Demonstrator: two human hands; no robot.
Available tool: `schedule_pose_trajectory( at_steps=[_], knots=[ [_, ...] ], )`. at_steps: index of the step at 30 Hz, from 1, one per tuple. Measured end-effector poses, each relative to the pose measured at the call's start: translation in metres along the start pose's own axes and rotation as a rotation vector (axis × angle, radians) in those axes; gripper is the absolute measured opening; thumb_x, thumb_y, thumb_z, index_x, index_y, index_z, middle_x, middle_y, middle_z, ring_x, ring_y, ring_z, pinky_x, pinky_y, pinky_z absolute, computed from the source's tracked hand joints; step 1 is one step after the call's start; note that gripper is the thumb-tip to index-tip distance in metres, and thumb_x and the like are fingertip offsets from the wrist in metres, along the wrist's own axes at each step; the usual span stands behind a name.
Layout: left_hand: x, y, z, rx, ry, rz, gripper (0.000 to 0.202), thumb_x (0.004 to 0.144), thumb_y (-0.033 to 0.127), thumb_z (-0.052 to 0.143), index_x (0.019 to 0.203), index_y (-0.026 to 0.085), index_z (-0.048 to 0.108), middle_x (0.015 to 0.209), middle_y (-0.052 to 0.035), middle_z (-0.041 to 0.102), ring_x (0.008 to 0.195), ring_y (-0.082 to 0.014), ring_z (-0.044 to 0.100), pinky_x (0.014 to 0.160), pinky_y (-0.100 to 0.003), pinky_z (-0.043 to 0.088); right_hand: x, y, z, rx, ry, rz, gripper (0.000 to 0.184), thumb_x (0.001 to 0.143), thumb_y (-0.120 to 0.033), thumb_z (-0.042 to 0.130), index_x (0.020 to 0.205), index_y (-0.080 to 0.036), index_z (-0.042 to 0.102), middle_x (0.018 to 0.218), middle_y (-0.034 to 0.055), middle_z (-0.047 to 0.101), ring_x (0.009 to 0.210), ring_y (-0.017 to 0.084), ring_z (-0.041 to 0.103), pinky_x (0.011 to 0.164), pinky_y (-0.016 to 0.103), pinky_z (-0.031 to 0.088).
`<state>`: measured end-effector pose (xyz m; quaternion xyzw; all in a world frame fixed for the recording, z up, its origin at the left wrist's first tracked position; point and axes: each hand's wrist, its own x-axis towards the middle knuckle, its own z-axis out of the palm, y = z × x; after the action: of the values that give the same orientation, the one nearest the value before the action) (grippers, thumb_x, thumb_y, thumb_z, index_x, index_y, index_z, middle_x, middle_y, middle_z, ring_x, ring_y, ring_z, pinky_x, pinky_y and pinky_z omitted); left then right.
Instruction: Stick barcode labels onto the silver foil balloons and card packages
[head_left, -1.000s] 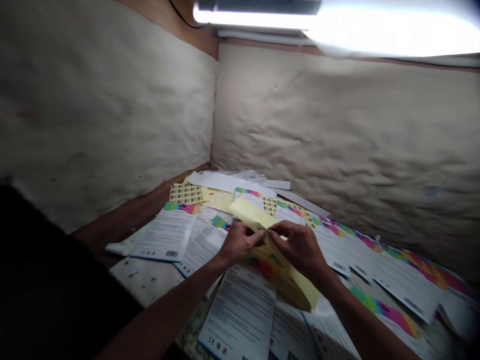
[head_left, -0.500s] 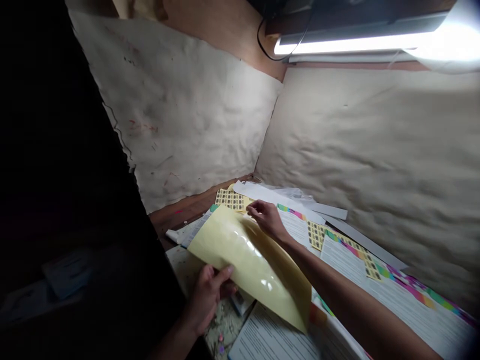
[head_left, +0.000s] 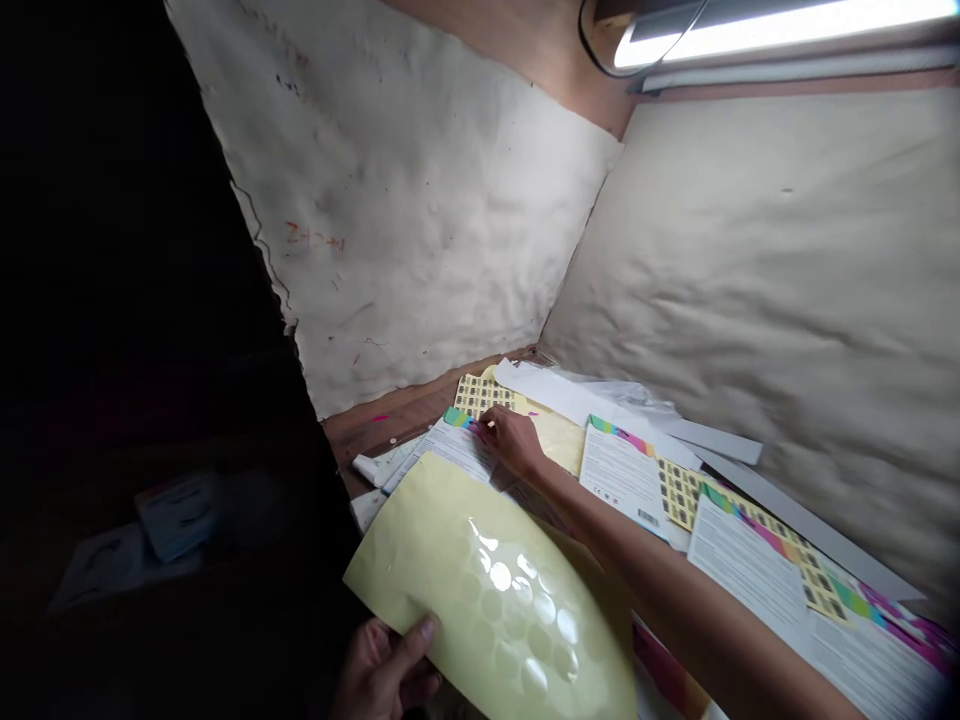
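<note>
My left hand [head_left: 386, 668] at the bottom edge grips a glossy pale-yellow backing sheet [head_left: 495, 590] with round peeled marks, thumb on top, holding it up off the table. My right hand [head_left: 510, 440] reaches far across, its fingertips pressed down on the colourful top corner of a printed white leaflet [head_left: 457, 450]. The fingers are bunched together; I cannot make out whether anything small lies under them. A yellow sheet of small dark stickers [head_left: 484, 393] lies just beyond that hand.
Several more printed leaflets with rainbow edges [head_left: 626, 470] and sticker sheets [head_left: 679, 492] cover the wooden table to the right. White paper strips [head_left: 592, 400] lie along the paper-covered back walls. A dark mass fills the left. A tube light [head_left: 750, 25] glows above.
My left hand has lowered the yellow backing sheet toward me. My right hand has moved slightly down onto the leaflet's corner. The view has swung left.
</note>
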<state>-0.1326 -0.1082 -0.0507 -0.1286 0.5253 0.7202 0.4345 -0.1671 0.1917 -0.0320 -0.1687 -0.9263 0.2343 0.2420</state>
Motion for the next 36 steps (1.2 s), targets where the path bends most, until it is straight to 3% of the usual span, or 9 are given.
schedule_pose_trajectory(
  at_steps=[4,7,11,13,16,20,24,30,36],
  knots=[
    [-0.001,0.004,0.001,0.007,-0.003,-0.006,0.050,0.042,0.030,0.094,0.080,0.015,0.066,0.085,-0.0036,0.073,0.068,-0.0182,0.068,0.052,-0.023,0.052,-0.002,-0.007,-0.007,0.018,0.014,-0.007,0.009,0.086,-0.022,0.058,0.086,-0.020,0.066,0.090,0.0063,0.071,0.074,0.018,0.064,0.067,0.027,0.047],
    [-0.002,0.006,-0.001,0.017,-0.009,-0.001,0.047,0.042,0.031,0.093,0.077,0.016,0.066,0.081,-0.0036,0.073,0.065,-0.0187,0.068,0.051,-0.024,0.053,-0.014,-0.003,-0.038,0.050,0.068,0.056,0.017,0.092,-0.029,0.051,0.091,-0.019,0.064,0.088,0.0062,0.072,0.072,0.017,0.067,0.063,0.026,0.050],
    [-0.002,0.006,-0.002,0.072,-0.013,0.013,0.047,0.041,0.030,0.092,0.078,0.015,0.067,0.079,-0.0061,0.073,0.069,-0.0255,0.070,0.052,-0.028,0.054,-0.060,0.009,-0.089,0.044,0.169,0.148,0.021,0.092,-0.035,0.052,0.086,-0.018,0.063,0.081,0.0059,0.071,0.068,0.018,0.068,0.060,0.026,0.050],
    [-0.001,0.006,-0.002,0.102,-0.023,0.006,0.047,0.042,0.030,0.091,0.079,0.015,0.067,0.082,-0.0071,0.074,0.074,-0.0279,0.071,0.052,-0.028,0.055,-0.090,0.012,-0.103,0.016,0.158,0.134,0.020,0.091,-0.035,0.053,0.085,-0.019,0.063,0.080,0.0055,0.070,0.067,0.018,0.066,0.060,0.027,0.050],
    [0.000,0.007,-0.001,0.142,-0.051,-0.002,0.048,0.043,0.032,0.092,0.080,0.014,0.068,0.086,-0.0080,0.074,0.078,-0.0291,0.071,0.051,-0.027,0.053,-0.128,0.015,-0.100,-0.049,0.083,0.043,0.017,0.093,-0.029,0.050,0.087,-0.020,0.062,0.081,0.0058,0.068,0.070,0.017,0.064,0.063,0.027,0.050],
    [-0.003,0.009,0.000,0.159,-0.069,-0.003,0.052,0.044,0.032,0.092,0.087,0.014,0.069,0.093,-0.0082,0.074,0.082,-0.0298,0.070,0.054,-0.028,0.055,-0.149,0.023,-0.081,-0.204,-0.004,-0.135,0.015,0.094,-0.021,0.046,0.092,-0.019,0.061,0.086,0.0066,0.067,0.074,0.016,0.063,0.063,0.025,0.045],
    [-0.004,0.007,0.001,0.138,-0.029,0.013,0.056,0.040,0.031,0.093,0.087,0.015,0.067,0.095,-0.0080,0.073,0.085,-0.0306,0.069,0.058,-0.031,0.057,-0.152,0.027,-0.075,-0.360,-0.051,-0.202,0.016,0.096,-0.022,0.045,0.095,-0.018,0.061,0.089,0.0068,0.066,0.072,0.014,0.061,0.060,0.023,0.041],
    [-0.004,0.006,-0.002,0.148,-0.025,0.015,0.057,0.042,0.032,0.093,0.088,0.016,0.065,0.099,-0.0066,0.071,0.086,-0.0271,0.067,0.059,-0.029,0.055,-0.154,0.023,-0.083,-0.423,-0.093,-0.265,0.021,0.099,-0.023,0.042,0.093,-0.018,0.061,0.087,0.0066,0.067,0.069,0.013,0.061,0.056,0.022,0.037],
    [-0.004,0.006,-0.002,0.160,-0.056,0.006,0.057,0.044,0.034,0.093,0.090,0.017,0.065,0.100,-0.0061,0.070,0.084,-0.0243,0.065,0.059,-0.027,0.055,-0.154,0.029,-0.094,-0.356,-0.166,-0.293,0.026,0.100,-0.026,0.039,0.095,-0.019,0.064,0.092,0.0084,0.068,0.073,0.014,0.063,0.063,0.022,0.044]
  ],
)
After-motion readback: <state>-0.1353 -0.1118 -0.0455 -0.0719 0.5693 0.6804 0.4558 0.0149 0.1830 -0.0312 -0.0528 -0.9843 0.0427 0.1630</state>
